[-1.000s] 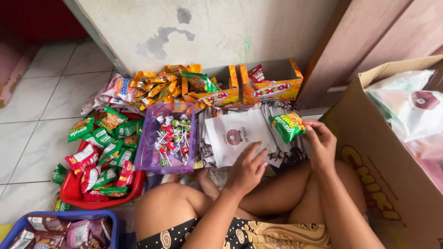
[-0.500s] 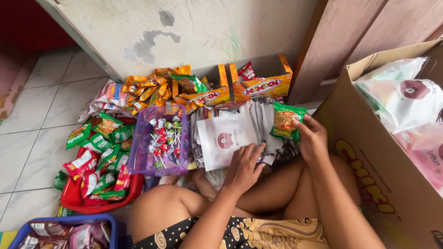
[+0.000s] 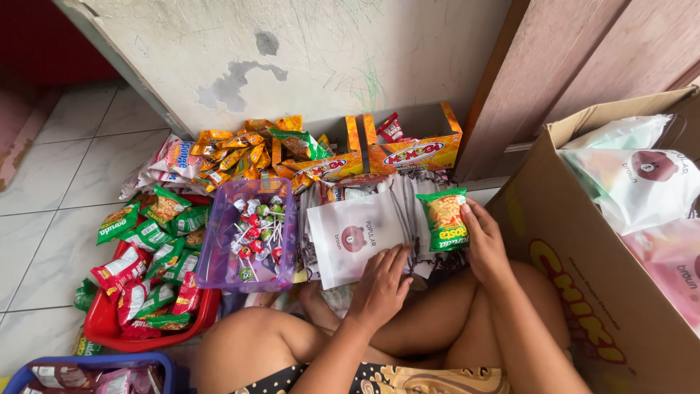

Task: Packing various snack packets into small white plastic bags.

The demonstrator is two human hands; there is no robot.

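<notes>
Left hand (image 3: 380, 286): flat, fingers spread, pressing white pouch stack (image 3: 355, 235); lower pouches hidden. Right hand (image 3: 483, 243), at 3 o'clock: pinching green snack packet (image 3: 442, 219). At 9 o'clock: purple lollipop tray (image 3: 251, 235). At 12 o'clock: orange boxes (image 3: 414, 152), contents mostly unseen.

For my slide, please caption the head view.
Right hand holds a green snack packet; left hand rests on white pouches.

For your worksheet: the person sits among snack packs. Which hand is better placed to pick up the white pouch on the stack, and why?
Probably the left hand: its fingertips already rest on the white pouch and it holds nothing. The right hand has its grip on a green snack packet beside the stack.
</notes>
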